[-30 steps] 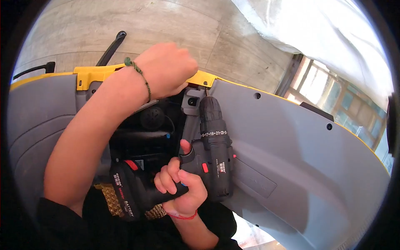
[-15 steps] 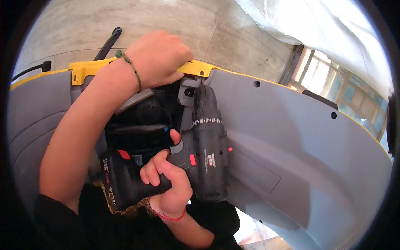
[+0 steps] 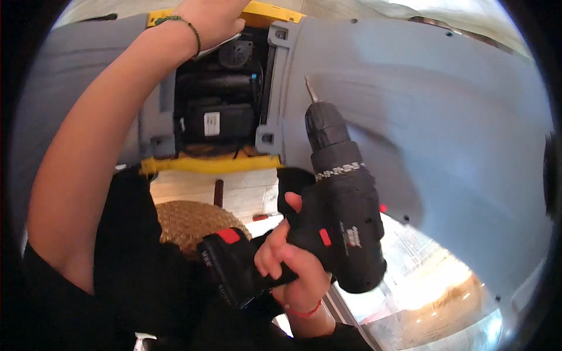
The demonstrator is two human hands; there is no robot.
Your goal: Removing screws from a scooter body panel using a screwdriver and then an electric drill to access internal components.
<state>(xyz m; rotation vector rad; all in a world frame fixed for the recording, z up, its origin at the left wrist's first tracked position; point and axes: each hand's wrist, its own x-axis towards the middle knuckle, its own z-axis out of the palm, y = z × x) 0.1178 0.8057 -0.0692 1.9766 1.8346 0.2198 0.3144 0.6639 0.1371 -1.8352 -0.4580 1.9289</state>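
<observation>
A black cordless drill [image 3: 345,199] fills my right hand [image 3: 298,266], whose fingers wrap round its grip. Its bit [image 3: 311,89] points up and away over a grey plastic shell [image 3: 468,117], clear of the yellow strip. My left hand [image 3: 213,17] reaches to the far side, closed over the far yellow strip [image 3: 275,11] with the thumb on its near side; the top edge of the view cuts off part of this hand. Between the grey panels an open bay [image 3: 216,111] shows black parts and a white label. A second yellow strip [image 3: 211,164] borders its near side.
Grey mounting tabs with holes [image 3: 268,138] line the bay's right side. A round woven seat [image 3: 202,225] is below, by my black clothing. Light floor lies beyond the shell, and a bright, shiny surface [image 3: 433,281] shows at lower right.
The drill has come away from the far yellow strip, moving nearer and to the right, its bit now free. The view has shifted, showing the near yellow strip and the woven seat.
</observation>
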